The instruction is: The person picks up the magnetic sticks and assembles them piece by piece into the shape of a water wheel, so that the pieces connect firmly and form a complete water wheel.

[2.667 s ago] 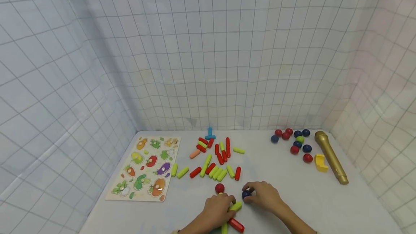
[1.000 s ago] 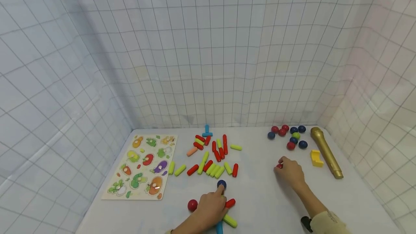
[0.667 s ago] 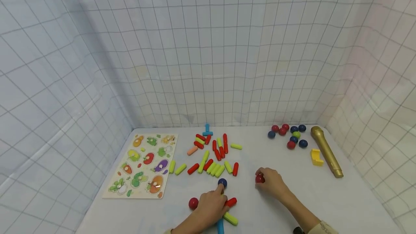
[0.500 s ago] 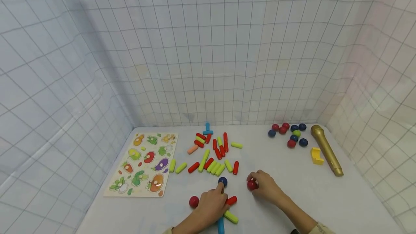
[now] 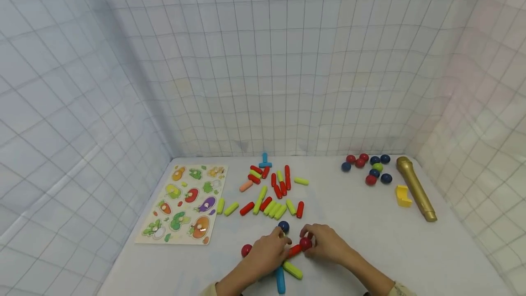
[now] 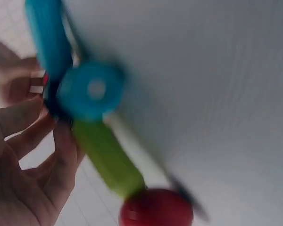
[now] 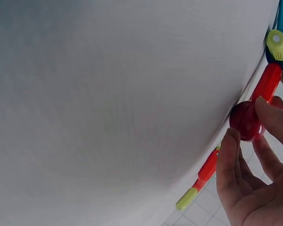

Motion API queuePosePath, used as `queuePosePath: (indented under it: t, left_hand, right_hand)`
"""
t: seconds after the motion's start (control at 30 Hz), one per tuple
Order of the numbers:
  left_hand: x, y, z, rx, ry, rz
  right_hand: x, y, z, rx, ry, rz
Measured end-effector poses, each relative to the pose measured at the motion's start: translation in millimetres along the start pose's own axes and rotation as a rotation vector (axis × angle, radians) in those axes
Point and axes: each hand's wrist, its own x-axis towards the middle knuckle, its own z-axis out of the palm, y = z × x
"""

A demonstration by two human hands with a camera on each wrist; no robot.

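My right hand (image 5: 327,244) pinches a red ball (image 7: 243,121) at the outer end of a red magnetic stick (image 7: 267,85). That stick runs to the middle of a star of sticks and balls. Over this middle lies my left hand (image 5: 268,252), its bent fingers holding a dark blue centre ball (image 6: 53,99) in the left wrist view. A blue stick (image 5: 281,280) and a lime stick (image 5: 293,270) stick out toward the front. One dark blue ball (image 5: 283,226) sits at the far end, another red ball (image 5: 246,250) at the left. The head view hides the centre.
Several loose red and lime sticks (image 5: 280,212) lie beyond the hands. A vegetable puzzle board (image 5: 186,232) is at left. Back right are several balls (image 5: 360,163), a yellow bracket-shaped piece (image 5: 403,196) and a gold microphone-shaped tube (image 5: 417,189). Gridded cloth walls (image 5: 263,81) enclose the table.
My right hand has carried the red ball leftward from the right side to the red stick's end. My left hand has stayed over the star, its index finger drawn back from the far blue ball.
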Motion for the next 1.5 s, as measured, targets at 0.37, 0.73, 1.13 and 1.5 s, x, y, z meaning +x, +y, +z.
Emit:
queuePosePath:
  t: [0.37, 0.73, 1.13, 1.5]
  left_hand:
    - [-1.4, -16.5, -29.3, 0.162, -0.074, 0.344]
    - [0.9, -7.2, -2.2, 0.278, -0.263, 0.379]
    - [2.9, -2.5, 1.5, 0.368, -0.174, 0.415]
    - [12.4, 8.8, 8.1, 0.280, -0.171, 0.229]
  right_hand:
    - [8.2, 17.3, -40.8, -0.087, 0.006, 0.076]
    - [40.6, 116.0, -142.1, -0.365, 0.412, 0.373]
    - [39.0, 139.4, -155.2, -0.315, 0.339, 0.362]
    - [23.1, 78.3, -89.0, -0.277, 0.243, 0.282]
